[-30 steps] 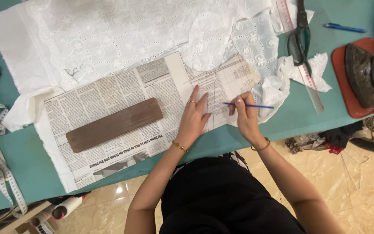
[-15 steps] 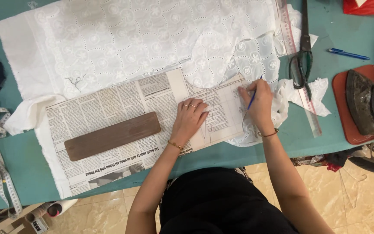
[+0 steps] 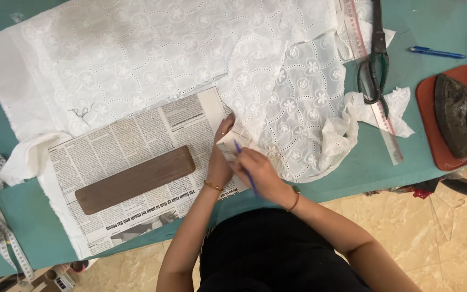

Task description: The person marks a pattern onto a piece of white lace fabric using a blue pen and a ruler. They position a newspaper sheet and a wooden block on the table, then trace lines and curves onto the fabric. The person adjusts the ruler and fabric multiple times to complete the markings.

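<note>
Right hand grip closed on blue pen, tip at lace edge. Left hand flat, fingers spread, pinning newspaper on bench.

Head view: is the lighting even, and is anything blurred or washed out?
Head view: even, soft light with faint shadows; the white eyelet fabric looks pale, yet its pattern stays readable; the right hand with the blue pen is slightly soft; the scissors are sharp.

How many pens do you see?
2. One blue pen is in the right hand, over the newspaper. Another blue pen lies on the green table near the scissors. Fabric may hide others.
</note>
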